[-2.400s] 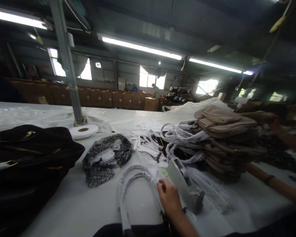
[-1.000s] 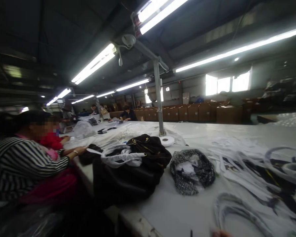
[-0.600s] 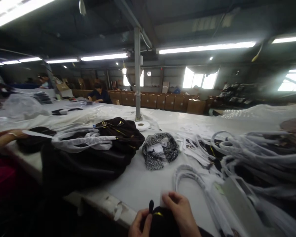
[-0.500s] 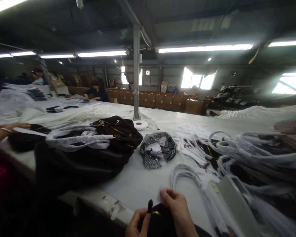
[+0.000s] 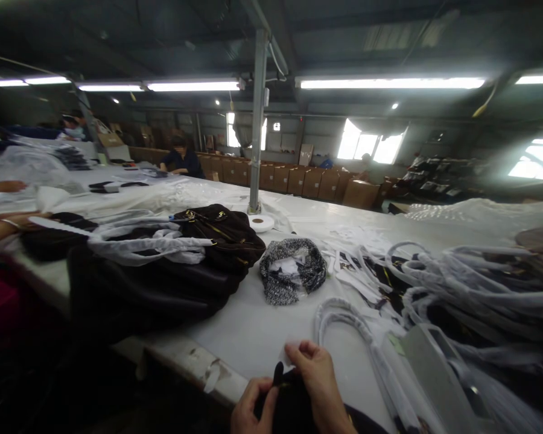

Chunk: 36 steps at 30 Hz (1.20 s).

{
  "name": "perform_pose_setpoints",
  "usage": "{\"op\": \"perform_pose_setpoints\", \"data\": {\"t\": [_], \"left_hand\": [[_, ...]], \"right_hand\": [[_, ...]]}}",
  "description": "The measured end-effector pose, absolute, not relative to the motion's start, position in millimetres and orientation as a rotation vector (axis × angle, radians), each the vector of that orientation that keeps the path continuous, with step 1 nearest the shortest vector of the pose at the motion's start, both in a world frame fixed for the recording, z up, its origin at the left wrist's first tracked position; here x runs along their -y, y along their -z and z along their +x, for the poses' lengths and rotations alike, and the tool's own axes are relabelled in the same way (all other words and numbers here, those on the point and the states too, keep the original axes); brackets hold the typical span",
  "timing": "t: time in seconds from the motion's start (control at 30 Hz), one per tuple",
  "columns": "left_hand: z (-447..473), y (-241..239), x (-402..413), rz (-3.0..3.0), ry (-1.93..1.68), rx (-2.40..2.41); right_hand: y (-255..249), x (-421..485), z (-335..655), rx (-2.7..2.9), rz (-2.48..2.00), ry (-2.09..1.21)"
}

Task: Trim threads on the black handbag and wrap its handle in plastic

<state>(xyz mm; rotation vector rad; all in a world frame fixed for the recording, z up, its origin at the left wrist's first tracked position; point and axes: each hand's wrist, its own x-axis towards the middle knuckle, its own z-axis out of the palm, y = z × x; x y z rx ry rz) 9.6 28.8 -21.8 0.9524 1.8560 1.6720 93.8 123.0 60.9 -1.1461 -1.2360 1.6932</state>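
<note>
1. At the tabletop's (image 5: pixel 235 322) near edge, the left hand (image 5: pixel 254 405) pinches the black cloth (image 5: pixel 292 407) between thumb and forefinger, beside an upright black tab (image 5: pixel 278 372)
2. The right hand (image 5: pixel 319 380) reaches over the same cloth, thumb and forefinger pressed together on what looks like a pale scrap (image 5: pixel 288 357), too blurred to name
3. The step in hand appears to be fine work with the scrap at the tab; the next move seems to call for a steady left pinch and a small, careful turn of the right fingertips
4. Right of the hands, a white-wrapped handle (image 5: pixel 339 308) arches over the tabletop, with a grey tape dispenser (image 5: pixel 438 374) nearer the right-hand side
5. Beyond the hands lies a speckled cloth (image 5: pixel 274 292); to its left, dark bags (image 5: pixel 158 289) spread along the near edge, where a co-worker's hand (image 5: pixel 29 221) rests near the outer end
6. Farther in, a white roll (image 5: pixel 266 225) lies flat by the post (image 5: pixel 256 120); past the far edge stand brown boxes (image 5: pixel 281 179)
</note>
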Motion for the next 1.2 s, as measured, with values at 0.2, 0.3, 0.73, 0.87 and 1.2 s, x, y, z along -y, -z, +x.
{"op": "perform_pose_setpoints", "data": {"t": [0.2,0.3,0.73,0.87,1.2], "left_hand": [[10,20,-29,0.941,-1.702,-1.864],[10,20,-29,0.942,-1.723,-1.851],[9,21,-28,0.992,-1.726,-1.843],[10,24,-29,0.959,-1.758,-1.854],[-5,9,-20,0.985,-1.594,-1.612]], "right_hand": [[-61,-122,94,1.268,-1.109,-1.685],[-61,-121,95,1.268,-1.108,-1.668],[-54,-118,94,1.490,-1.116,-1.487],[-57,-112,95,1.714,-1.106,-1.388],[-65,-105,96,1.971,-1.083,-1.225]]}}
